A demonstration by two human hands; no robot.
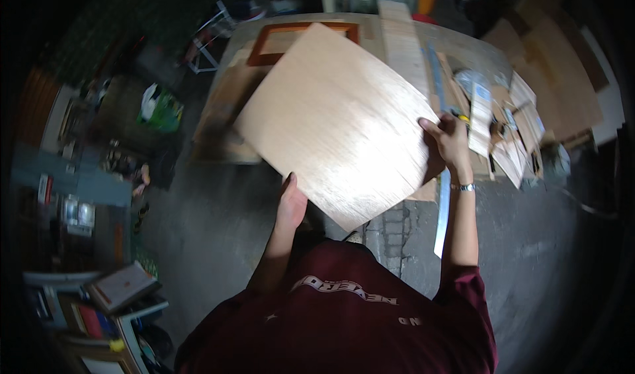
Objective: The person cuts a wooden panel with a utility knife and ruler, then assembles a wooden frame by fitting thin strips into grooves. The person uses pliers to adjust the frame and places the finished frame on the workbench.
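Observation:
A square sheet of thin plywood (pixel 331 122) is held up in front of me, turned so that one corner points toward my body. My left hand (pixel 291 202) grips its lower left edge, thumb on the upper face and fingers hidden beneath. At the right corner my right hand (pixel 446 139) pinches the sheet, with the thumb lying on top. Behind and partly under the sheet is a worktable (pixel 370 36). A reddish-brown wooden frame (pixel 264 43) lies on it, partly covered by the sheet.
On the table's right lie a long pale board (pixel 403 43), a metal straightedge (pixel 442 222) jutting over the near edge, and several wood offcuts (pixel 509 155). Large panels (pixel 562 76) lean at the far right. Picture frames (pixel 122 284) are stacked at lower left. A green bag (pixel 161 109) sits left.

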